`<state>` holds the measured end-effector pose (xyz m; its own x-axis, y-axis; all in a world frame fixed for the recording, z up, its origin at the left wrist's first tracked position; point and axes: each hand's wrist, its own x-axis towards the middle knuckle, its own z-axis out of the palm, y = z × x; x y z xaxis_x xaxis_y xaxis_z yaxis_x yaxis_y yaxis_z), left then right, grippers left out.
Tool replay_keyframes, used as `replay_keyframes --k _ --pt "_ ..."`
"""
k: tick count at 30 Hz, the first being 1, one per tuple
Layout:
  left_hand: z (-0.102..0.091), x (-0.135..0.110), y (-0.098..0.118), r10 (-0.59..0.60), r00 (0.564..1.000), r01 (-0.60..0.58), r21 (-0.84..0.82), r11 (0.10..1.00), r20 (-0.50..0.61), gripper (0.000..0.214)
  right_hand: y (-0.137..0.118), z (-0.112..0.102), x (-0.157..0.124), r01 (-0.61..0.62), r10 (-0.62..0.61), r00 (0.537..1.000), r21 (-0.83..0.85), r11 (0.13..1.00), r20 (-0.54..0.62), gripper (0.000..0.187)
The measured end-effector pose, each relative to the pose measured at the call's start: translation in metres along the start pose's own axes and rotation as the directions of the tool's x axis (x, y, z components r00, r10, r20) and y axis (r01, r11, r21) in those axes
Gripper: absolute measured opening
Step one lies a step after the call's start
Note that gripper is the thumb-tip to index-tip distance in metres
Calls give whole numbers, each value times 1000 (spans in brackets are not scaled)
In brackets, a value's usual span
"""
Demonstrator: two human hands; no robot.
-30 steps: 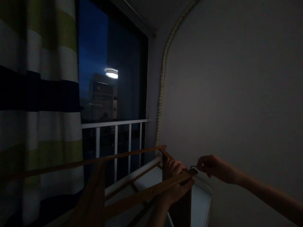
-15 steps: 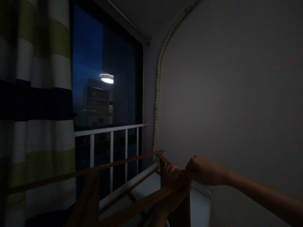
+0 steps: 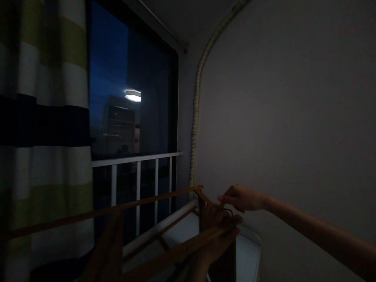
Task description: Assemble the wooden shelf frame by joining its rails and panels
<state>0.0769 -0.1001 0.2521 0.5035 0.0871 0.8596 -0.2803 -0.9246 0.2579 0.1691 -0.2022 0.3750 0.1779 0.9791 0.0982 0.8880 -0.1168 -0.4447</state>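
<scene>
A brown wooden frame [image 3: 176, 252] with long rails stands before me at the lower middle. My left hand [image 3: 216, 239] is wrapped round the near rail's far end, by a crosspiece [image 3: 205, 197]; its fingers show on both sides of the rail. A thin, dark, bent rod that looks like a hex key [image 3: 229, 210] rises at that rail end. My right hand [image 3: 243, 197] comes in from the right above it, its fingers pinched together close to the rod's long arm. Dim light hides the exact contact.
A striped curtain [image 3: 49, 168] hangs at the left beside a dark window [image 3: 149, 125] with a white railing [image 3: 138, 159]. A wrapped pipe [image 3: 195, 105] runs up the corner of the pale wall [image 3: 279, 117]. Below the frame lies a white surface [image 3: 248, 250].
My right hand has lifted slightly and shifted left, its fingers stretching further out, and the bent rod beneath it now shows. My left hand stays on the rail.
</scene>
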Motion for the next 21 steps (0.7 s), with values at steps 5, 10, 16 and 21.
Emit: replay_keyframes --k 5,10,16,21 --pt "0 1 0 -38 998 41 -81 996 48 25 10 -1 -3 -48 48 999 11 999 -27 55" --pt "2 1 0 -45 999 47 -86 995 28 27 17 -4 -5 -24 23 999 -14 1000 -40 59" --pt "-1 1 -1 -24 998 27 -51 998 56 28 27 -9 -29 -64 63 997 -35 997 -34 59" --pt "-1 0 -2 21 998 -17 -56 998 62 34 16 -8 -52 -84 82 996 -124 989 -19 56"
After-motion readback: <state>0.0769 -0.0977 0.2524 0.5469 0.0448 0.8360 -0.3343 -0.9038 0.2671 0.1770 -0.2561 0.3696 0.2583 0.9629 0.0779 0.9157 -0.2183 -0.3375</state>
